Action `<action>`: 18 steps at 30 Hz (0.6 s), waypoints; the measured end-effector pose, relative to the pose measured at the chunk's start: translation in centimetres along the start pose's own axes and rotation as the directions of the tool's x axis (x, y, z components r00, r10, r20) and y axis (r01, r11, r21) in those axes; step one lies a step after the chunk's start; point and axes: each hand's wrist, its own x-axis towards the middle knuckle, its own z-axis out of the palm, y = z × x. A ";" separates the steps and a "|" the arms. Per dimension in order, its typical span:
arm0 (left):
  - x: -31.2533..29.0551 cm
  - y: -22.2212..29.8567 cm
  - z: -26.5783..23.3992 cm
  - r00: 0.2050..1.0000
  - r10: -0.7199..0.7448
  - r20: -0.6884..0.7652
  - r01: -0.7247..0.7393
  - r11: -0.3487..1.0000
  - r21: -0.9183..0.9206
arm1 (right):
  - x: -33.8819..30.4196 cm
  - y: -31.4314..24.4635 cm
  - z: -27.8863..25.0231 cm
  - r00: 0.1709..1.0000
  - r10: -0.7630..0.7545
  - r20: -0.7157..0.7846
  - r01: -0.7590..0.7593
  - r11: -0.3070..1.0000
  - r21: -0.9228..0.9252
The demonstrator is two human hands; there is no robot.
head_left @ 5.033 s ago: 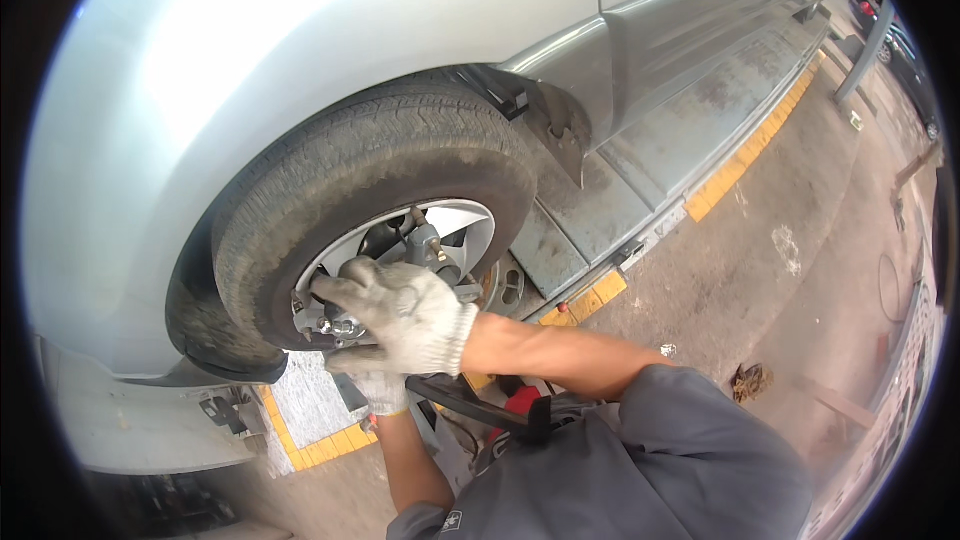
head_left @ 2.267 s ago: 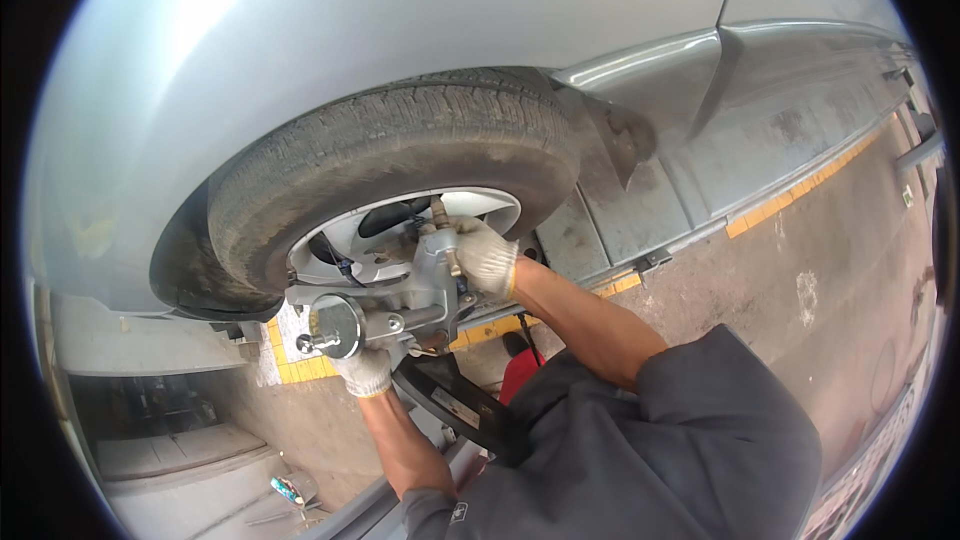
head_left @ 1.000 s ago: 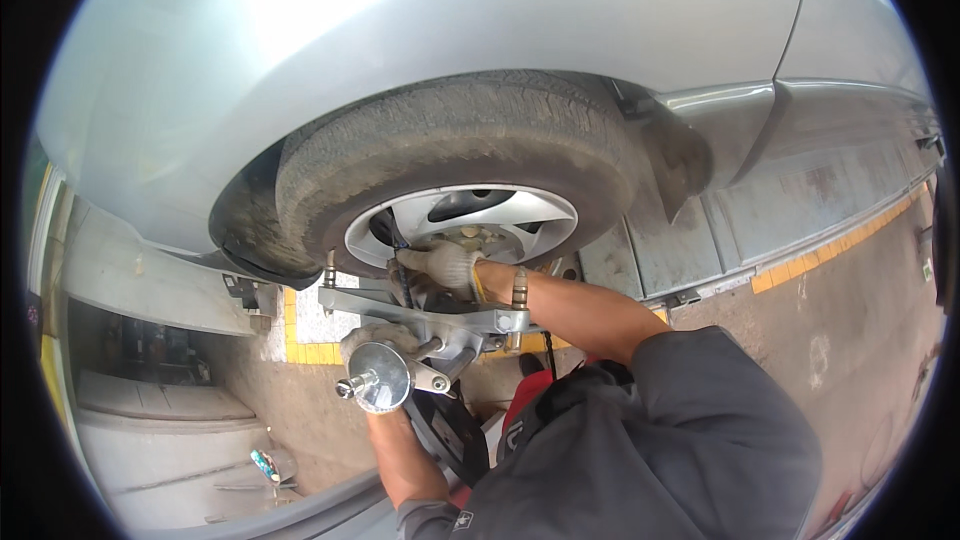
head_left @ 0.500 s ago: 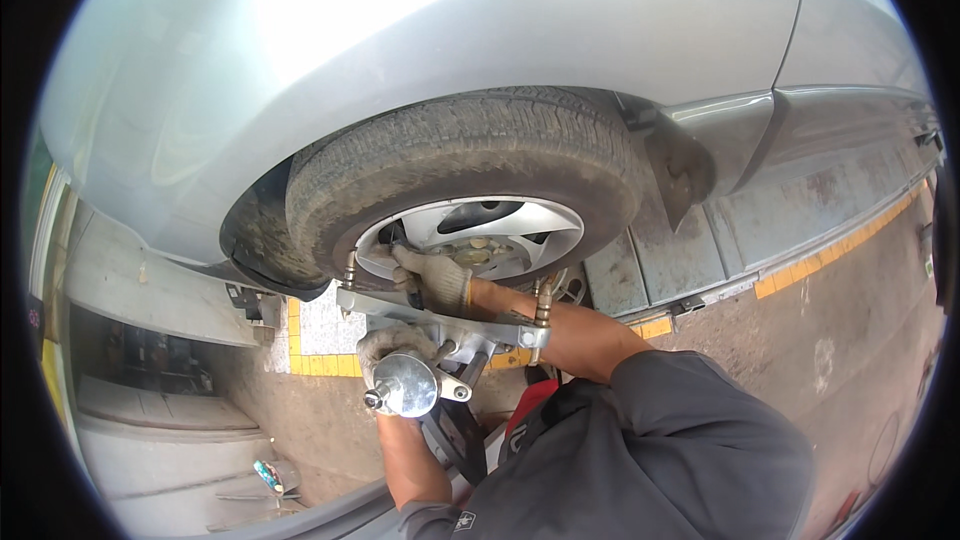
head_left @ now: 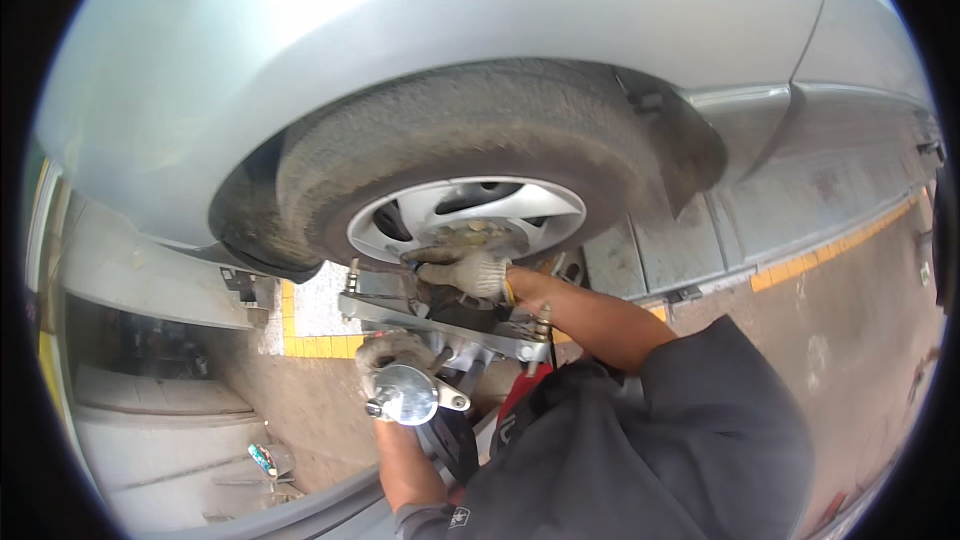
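A silver alloy wheel (head_left: 545, 202) with a dusty tyre (head_left: 480, 120) sits in the arch of a silver car. Before it is a metal wheel clamp (head_left: 450, 328), its crossbar ending in two stepped pins and a shiny round disc at the near end. My left hand (head_left: 392, 348), in a pale knitted glove, grips the clamp behind the disc. My right hand (head_left: 470, 275), gloved too, is between the crossbar and the lower rim. Its fingers point left, bent together by a small dark piece that I cannot make out.
A metal ramp (head_left: 690, 230) with yellow edging runs along the right under the car. Pale steps or ledges (head_left: 165, 440) stand at the lower left, with a small container (head_left: 270, 460) holding a bright packet beside them. The car's fender (head_left: 450, 0) overhangs the wheel.
My right hand has drawn back from the wheel's spokes to a spot just below the rim, nearer the crossbar. My left hand keeps its hold on the clamp. The view has shifted slightly.
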 end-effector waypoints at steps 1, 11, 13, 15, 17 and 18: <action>-0.6 -0.2 -0.1 0.999 0.030 -0.023 -0.029 0.999 0.022 | -1.3 0.0 -0.8 0.997 -0.014 -0.077 -0.005 0.970 -0.242; -2.4 2.3 5.1 0.983 -0.177 0.046 0.177 0.984 0.005 | -21.4 -8.6 -5.8 0.962 0.269 -0.037 -0.263 0.885 -0.385; -2.0 2.7 6.4 0.980 -0.135 0.147 0.129 0.990 0.049 | -23.1 -9.5 -4.9 0.917 0.398 -0.035 -0.364 0.795 -0.485; -1.6 3.0 7.3 0.959 -0.135 0.249 0.119 0.990 0.078 | -24.3 -9.9 -3.7 0.878 0.471 -0.092 -0.454 0.755 -0.472; -1.3 3.3 8.1 0.936 -0.142 0.321 0.120 0.989 0.087 | -25.0 -10.4 -3.3 0.840 0.531 -0.114 -0.525 0.740 -0.420; -1.0 3.3 8.4 0.927 -0.142 0.347 0.121 0.989 0.082 | -25.3 -10.7 -3.4 0.797 0.592 -0.118 -0.581 0.697 -0.420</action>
